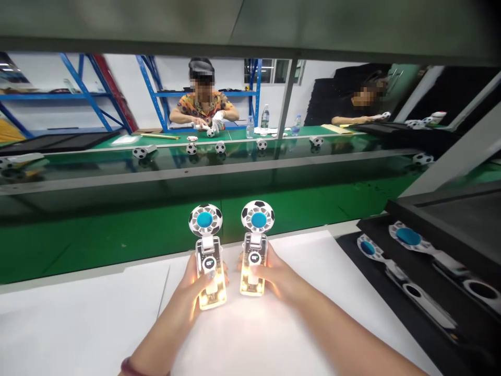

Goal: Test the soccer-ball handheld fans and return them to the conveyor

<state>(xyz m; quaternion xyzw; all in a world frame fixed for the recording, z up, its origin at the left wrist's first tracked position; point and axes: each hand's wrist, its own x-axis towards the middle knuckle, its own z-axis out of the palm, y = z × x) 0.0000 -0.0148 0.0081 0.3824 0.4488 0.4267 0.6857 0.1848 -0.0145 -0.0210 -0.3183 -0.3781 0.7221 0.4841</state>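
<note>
Side by side above the white work surface (129,313), my two hands each hold a small handheld fan with a round football-patterned head. My left hand (194,282) is closed around the left fan (205,221), its thumb on the front of the clear body. In my right hand (274,274) is the right fan (258,221), gripped the same way with the thumb over its front. Both heads have a blue disc in the middle. Small round displays are lit on both bodies, and warm yellow light glows from their lower ends.
At right, a black tray (376,292) holds two more fans (409,237). Beyond my table runs a green conveyor belt (250,201) with several football fans (220,148) along its far side. Across it, two people work; one wears a patterned shirt (201,108). A shelf (250,26) hangs overhead.
</note>
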